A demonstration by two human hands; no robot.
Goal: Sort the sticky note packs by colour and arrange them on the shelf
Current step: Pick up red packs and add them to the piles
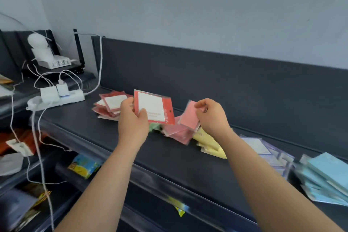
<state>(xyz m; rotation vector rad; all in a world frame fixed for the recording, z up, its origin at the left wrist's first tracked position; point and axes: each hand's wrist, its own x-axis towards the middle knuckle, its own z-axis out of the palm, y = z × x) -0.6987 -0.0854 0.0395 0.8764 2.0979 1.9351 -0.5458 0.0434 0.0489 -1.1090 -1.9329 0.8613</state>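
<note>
Holding red pack (154, 107), pink pack (189, 115), piles (111, 106) on shelf (90, 130)

Dark shelf (131, 147) before you, white power strip (62, 100) at your far left; red packs (111, 105) just beside it; pink pile (178, 132) mid-shelf, yellow packs (209, 143) touching its right; lavender packs (267, 152), then blue packs (323, 179) to your right.
</note>
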